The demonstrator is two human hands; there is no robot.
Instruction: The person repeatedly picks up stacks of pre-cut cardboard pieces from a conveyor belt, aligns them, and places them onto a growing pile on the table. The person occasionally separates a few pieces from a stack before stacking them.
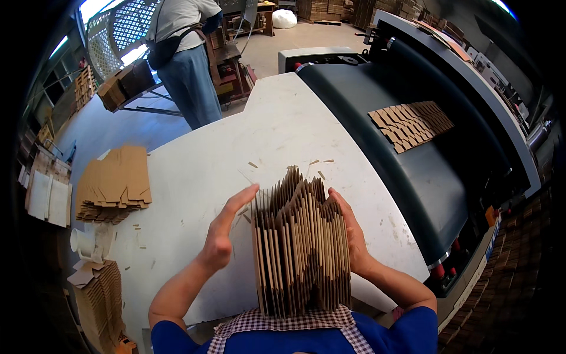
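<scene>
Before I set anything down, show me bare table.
Bare: the white table beyond the loose scraps, and the strip between the right hand and dark belt. Crowded: the near middle, around the cardboard stack, and the left edge, by the brown pile.

texts: 0 readable | labels: 0 | brands: 0 | numbers: 0 | signs: 0

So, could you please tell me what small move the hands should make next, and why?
I would probably bring the left hand in flat against the upright cardboard pieces and squeeze gently toward the right hand: the left palm stands away from them, the right hand lies along their other side, and the pieces show gaps between them and uneven top edges.
</scene>
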